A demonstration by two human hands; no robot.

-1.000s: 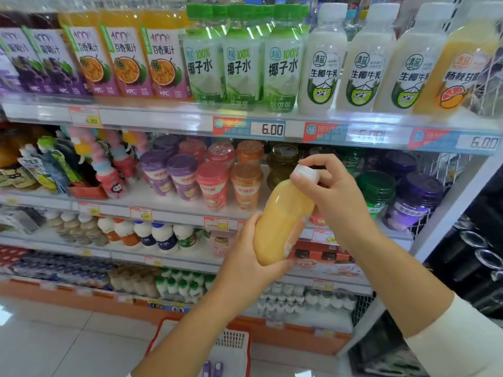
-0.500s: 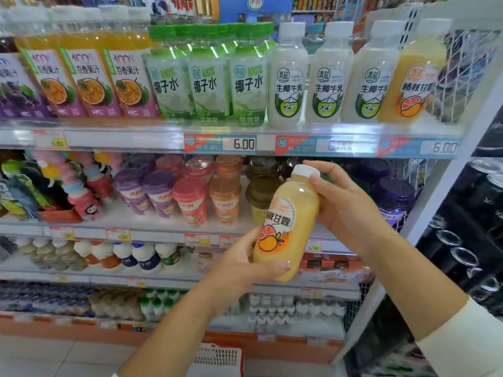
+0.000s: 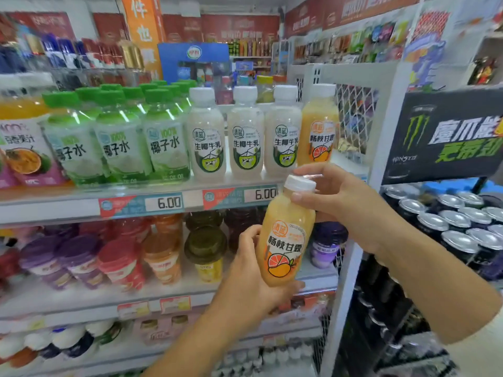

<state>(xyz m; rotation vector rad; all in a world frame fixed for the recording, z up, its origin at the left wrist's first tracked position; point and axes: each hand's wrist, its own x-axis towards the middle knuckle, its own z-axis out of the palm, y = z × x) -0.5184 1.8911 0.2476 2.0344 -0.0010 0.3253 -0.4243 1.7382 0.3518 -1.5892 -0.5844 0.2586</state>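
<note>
you hold the orange-yellow plastic juice bottle with the white screw cap (image 3: 285,235) in both hands, in front of the white shop shelf (image 3: 81,210), just below its twin bottle (image 3: 318,131) on the top row. your left hand (image 3: 253,278) cups the base, fingers curled round it. your right hand (image 3: 343,205) pinches the neck and cap. long axis near upright, cap tipped slightly right (label faces you). right hand sits nearer the cap, so any twist or lift likely starts there.
</note>
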